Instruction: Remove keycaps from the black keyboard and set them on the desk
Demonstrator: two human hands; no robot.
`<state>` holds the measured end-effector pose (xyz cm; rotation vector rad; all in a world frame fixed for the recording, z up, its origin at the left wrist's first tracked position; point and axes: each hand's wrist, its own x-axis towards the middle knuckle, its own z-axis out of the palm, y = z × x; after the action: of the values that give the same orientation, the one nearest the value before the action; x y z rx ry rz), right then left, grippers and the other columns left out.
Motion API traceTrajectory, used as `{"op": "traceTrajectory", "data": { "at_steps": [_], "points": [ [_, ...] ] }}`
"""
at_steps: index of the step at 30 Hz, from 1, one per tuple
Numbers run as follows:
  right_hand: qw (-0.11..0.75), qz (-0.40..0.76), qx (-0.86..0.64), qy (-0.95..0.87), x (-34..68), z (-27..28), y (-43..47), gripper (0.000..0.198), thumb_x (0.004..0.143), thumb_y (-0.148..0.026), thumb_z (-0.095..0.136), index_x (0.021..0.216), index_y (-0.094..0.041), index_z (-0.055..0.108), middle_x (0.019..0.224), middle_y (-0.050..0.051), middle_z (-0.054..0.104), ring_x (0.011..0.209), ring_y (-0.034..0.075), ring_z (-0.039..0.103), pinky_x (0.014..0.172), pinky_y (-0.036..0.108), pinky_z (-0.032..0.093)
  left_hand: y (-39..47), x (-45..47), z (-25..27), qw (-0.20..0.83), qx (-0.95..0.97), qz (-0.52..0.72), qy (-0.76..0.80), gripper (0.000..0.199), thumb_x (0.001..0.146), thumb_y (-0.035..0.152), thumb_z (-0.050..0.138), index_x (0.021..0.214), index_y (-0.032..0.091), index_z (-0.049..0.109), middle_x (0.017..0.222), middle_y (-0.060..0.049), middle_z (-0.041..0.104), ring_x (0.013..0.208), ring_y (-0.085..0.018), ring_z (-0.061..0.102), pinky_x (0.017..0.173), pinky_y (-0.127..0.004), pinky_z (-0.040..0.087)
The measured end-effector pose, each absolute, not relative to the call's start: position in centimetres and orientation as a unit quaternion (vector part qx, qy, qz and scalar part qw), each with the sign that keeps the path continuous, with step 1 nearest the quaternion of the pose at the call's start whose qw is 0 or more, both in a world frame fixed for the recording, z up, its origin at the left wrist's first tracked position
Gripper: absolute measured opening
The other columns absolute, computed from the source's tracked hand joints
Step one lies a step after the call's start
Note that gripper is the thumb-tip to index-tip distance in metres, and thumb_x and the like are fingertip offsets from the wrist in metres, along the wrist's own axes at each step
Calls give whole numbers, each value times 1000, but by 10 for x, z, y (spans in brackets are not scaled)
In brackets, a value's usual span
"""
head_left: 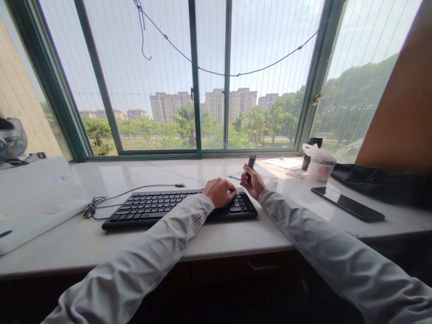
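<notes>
A black keyboard (148, 208) lies on the white counter, its cable bundled at the left and the plug (180, 185) resting behind it. Over the keyboard's right part is my left hand (218, 191), with its fingers curled and thumb drawn in; what they hold, if anything, is hidden. My right hand (253, 183) is raised just behind the keyboard's right end. It grips a small black stick-shaped object (251, 163), held upright, whose exact kind I cannot make out. A thin blue pen-like item (233, 177) lies on the counter between the hands.
On the right lie a dark phone (347, 204) and a black bag (378, 182). Behind them stand a cup in a plastic bag (320, 167) and a dark cylinder (306, 161). Paper (285, 163) lies by the window. White boxes (33, 189) and a helmet (13, 139) occupy the left.
</notes>
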<state>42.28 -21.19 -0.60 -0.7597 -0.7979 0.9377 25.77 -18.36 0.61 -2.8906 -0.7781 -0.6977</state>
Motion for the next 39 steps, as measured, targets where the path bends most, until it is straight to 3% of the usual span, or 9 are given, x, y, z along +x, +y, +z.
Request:
{"op": "traceTrajectory", "data": {
  "at_steps": [11, 27, 33, 39],
  "points": [
    [763, 431, -373, -305, 430, -7, -214, 30, 78, -37, 63, 71, -23, 38, 49, -9, 28, 41, 7, 25, 38, 21, 27, -185, 258, 6, 24, -939, -221, -263, 26, 84, 41, 53, 94, 33, 76, 94, -3, 73, 90, -22, 66, 81, -31, 48],
    [764, 452, -385, -250, 433, -5, -221, 30, 84, -46, 53, 73, -23, 37, 51, -8, 35, 43, 9, 33, 45, 24, 36, -185, 258, 6, 18, -939, -223, -261, 27, 83, 42, 53, 94, 33, 75, 93, -3, 73, 89, -22, 66, 81, -31, 48],
    [789, 383, -370, -305, 427, -13, -215, 38, 78, -53, 61, 75, -25, 36, 50, -9, 34, 42, 9, 34, 41, 23, 33, -188, 258, 8, 16, -936, -221, -275, 28, 84, 44, 52, 96, 33, 75, 94, -4, 73, 91, -23, 66, 81, -31, 48],
    [786, 405, -379, -273, 423, -7, -222, 39, 78, -52, 62, 75, -24, 35, 50, -8, 37, 43, 9, 34, 42, 22, 33, -188, 258, 7, 25, -934, -227, -276, 29, 84, 45, 52, 97, 33, 75, 93, -4, 73, 89, -23, 66, 78, -31, 49]
  ]
}}
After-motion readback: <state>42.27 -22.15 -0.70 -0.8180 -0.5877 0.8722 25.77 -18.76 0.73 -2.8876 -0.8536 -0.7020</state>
